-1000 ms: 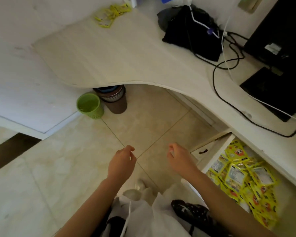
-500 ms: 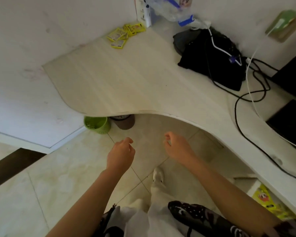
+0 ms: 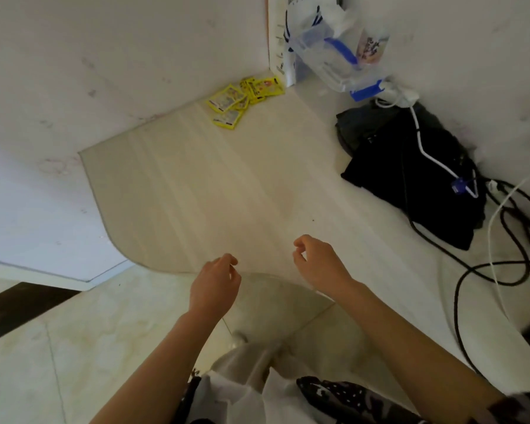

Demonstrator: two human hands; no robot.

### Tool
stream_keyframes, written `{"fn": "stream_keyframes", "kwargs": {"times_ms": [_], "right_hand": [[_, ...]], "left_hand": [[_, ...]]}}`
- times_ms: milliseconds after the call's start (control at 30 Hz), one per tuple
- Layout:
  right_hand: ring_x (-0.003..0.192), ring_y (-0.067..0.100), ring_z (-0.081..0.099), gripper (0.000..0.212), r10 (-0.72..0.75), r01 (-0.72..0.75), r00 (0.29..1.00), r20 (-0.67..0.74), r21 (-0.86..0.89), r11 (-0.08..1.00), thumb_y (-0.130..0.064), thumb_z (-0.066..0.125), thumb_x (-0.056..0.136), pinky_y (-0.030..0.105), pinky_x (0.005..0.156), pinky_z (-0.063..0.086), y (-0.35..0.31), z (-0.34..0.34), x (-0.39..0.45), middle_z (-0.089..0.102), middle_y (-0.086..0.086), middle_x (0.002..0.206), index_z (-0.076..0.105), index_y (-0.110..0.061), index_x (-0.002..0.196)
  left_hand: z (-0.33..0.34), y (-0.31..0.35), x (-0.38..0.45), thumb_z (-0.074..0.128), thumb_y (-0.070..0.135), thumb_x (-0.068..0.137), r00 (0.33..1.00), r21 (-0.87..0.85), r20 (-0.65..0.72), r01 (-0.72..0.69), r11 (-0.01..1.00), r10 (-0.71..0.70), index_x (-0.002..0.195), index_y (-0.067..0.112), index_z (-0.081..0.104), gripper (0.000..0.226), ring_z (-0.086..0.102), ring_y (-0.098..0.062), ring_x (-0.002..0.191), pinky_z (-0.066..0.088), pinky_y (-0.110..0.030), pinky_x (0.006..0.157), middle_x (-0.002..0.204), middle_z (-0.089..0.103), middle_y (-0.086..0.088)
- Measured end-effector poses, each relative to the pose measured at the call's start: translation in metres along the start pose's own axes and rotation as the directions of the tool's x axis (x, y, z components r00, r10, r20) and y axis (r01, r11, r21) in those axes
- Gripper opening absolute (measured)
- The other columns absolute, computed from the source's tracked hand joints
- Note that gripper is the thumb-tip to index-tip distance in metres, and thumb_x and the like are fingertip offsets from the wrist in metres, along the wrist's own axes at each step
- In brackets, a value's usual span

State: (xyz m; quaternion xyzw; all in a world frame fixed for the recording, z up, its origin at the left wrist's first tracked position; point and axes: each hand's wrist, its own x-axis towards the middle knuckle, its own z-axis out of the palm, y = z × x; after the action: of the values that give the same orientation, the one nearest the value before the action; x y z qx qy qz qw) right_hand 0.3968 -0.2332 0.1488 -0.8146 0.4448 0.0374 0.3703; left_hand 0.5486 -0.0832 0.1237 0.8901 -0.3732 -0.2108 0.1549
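My left hand [image 3: 214,286] hovers at the curved front edge of the pale wooden desk [image 3: 202,191], fingers loosely curled and holding nothing. My right hand [image 3: 317,264] hangs just over the desk's front part, also loosely curled and empty. A small pile of yellow sachets [image 3: 242,101] lies in the far corner of the desk against the wall, well beyond both hands.
A black bag [image 3: 410,172] lies on the desk at right, with white and black cables [image 3: 502,246] trailing past it. A clear plastic bag with a blue-handled container [image 3: 334,56] stands in the back corner. Tiled floor [image 3: 89,347] lies below.
The view has risen from the floor to the desk top. Both hands have moved up and forward to the desk edge. The drawer of yellow sachets and the green bin have left view.
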Motion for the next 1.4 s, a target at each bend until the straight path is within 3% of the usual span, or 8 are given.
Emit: {"fn": "stream_keyframes", "kwargs": {"times_ms": [733,1133,1267,1400], "right_hand": [[0.116,0.021,0.054,0.034,0.049,-0.048,0.999,0.0,-0.063,0.997,-0.025,0.042,0.098,0.03,0.097,0.043,-0.086,-0.036,0.243,0.055,0.006,0.129,0.05,-0.012,0.129],[0.117,0.033,0.049,0.042,-0.073,0.063,0.996,-0.041,-0.213,0.975,-0.023,0.046,0.096,0.039,0.097,0.042,-0.105,-0.097,0.395,0.044,0.014,0.135,0.043,-0.012,0.136],[0.121,0.038,0.045,0.047,-0.128,0.108,0.99,-0.06,-0.256,0.961,-0.025,0.046,0.097,0.043,0.1,0.04,-0.112,-0.108,0.459,0.041,0.016,0.14,0.038,-0.012,0.141],[0.139,0.039,0.029,0.055,-0.217,0.188,0.975,-0.055,-0.327,0.926,-0.029,0.046,0.096,0.046,0.113,0.028,-0.112,-0.102,0.521,0.031,0.019,0.151,0.031,-0.012,0.146]], "left_hand": [[-0.079,-0.03,0.285,0.049,0.021,0.093,0.995,0.052,0.071,-0.073,0.996,0.069,0.117,0.02,0.059,0.026,0.056,-0.018,0.107,0.051,-0.037,0.086,0.113,0.063,0.001],[-0.091,0.005,0.425,0.054,0.024,0.09,0.979,0.167,0.011,-0.205,0.965,0.206,0.128,0.016,0.052,0.039,0.043,-0.03,0.121,0.044,-0.042,0.095,0.133,0.049,-0.006],[-0.091,0.018,0.474,0.056,0.03,0.09,0.973,0.196,-0.015,-0.223,0.955,0.23,0.136,0.016,0.045,0.049,0.033,-0.029,0.134,0.036,-0.043,0.105,0.144,0.041,-0.006],[-0.086,0.024,0.515,0.052,0.043,0.093,0.977,0.202,0.067,-0.212,0.956,0.202,0.147,0.029,0.028,0.06,0.012,-0.029,0.146,0.02,-0.044,0.115,0.158,0.02,0.0]]}}
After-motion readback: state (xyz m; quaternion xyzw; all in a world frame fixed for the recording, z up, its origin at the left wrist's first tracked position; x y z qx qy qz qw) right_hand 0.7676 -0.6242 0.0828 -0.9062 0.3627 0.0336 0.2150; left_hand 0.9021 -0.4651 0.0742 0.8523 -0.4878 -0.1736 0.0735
